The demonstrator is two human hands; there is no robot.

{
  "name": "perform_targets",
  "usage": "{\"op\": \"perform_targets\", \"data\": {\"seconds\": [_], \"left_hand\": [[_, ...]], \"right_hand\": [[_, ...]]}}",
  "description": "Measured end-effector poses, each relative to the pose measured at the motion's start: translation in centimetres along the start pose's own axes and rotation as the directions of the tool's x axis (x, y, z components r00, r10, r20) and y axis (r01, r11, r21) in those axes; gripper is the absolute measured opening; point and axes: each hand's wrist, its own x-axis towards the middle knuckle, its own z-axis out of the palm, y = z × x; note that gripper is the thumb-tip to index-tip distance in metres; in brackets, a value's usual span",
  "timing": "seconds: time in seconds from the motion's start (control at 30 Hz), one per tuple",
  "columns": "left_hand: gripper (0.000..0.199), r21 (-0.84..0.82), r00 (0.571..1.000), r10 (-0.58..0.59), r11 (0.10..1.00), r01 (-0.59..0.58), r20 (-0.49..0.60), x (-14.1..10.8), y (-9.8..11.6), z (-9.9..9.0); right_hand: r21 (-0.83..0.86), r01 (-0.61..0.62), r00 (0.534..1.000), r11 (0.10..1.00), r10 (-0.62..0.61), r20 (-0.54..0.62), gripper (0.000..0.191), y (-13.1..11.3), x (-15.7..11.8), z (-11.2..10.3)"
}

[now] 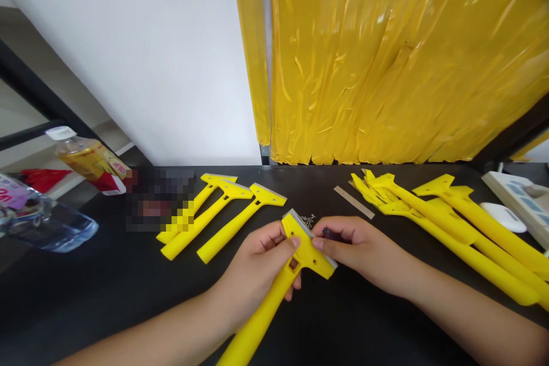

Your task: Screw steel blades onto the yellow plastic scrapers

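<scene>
Head view shows the left hand point(265, 254) clamped, thumb over fingers, on a yellow scraper point(277, 293) held above the black table point(141, 291), while the right hand point(358, 245), curled round a small dark object point(329, 234), touches the scraper's blade edge with its thumb.

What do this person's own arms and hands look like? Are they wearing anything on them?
Both the left hand and the right hand are ungloved, and no rings show, though some fingers are partly hidden. The left forearm and right forearm are bare where visible: no sleeves, watch, bracelet, cables or markings can be seen.
</scene>
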Motion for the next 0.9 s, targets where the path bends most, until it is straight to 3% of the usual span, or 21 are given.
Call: {"op": "perform_targets", "data": {"seconds": [0.23, 0.37, 0.53, 0.67, 0.9], "left_hand": [[0.023, 0.001, 0.999, 0.021, 1.0, -0.021, -0.025, -0.5, 0.1, 0.2], [0.024, -0.028, 1.0, 0.002, 1.0, -0.002, 0.017, -0.7, -0.2, 0.3], [0.029, 0.049, 0.996, -0.004, 0.999, 0.0, 0.089, -0.4, -0.5, 0.3], [0.028, 0.089, 0.997, 0.0, 0.996, -0.007, 0.073, -0.1, -0.2, 0.2], [0.021, 0.112, 0.992, 0.056, 0.993, -0.043, -0.112, 0.3, 1.4, -0.9]], "right_hand": [[0.008, -0.004, 1.0, 1.0, 0.004, 0.012, 0.033, 0.1, -0.1, 0.0], [0.012, -0.022, 1.0, 1.0, 0.022, 0.0, 0.037, -0.1, -0.3, 0.1], [-0.028, -0.045, 0.999, 0.999, 0.045, -0.005, 0.034, 0.0, -0.4, 0.3], [-0.093, -0.018, 1.0, 0.996, 0.016, -0.015, 0.032, -0.1, -0.2, 0.1], [-0.207, 0.012, 0.96, 0.978, -0.069, -0.273, 0.037, -0.5, 0.1, -1.8]]}}
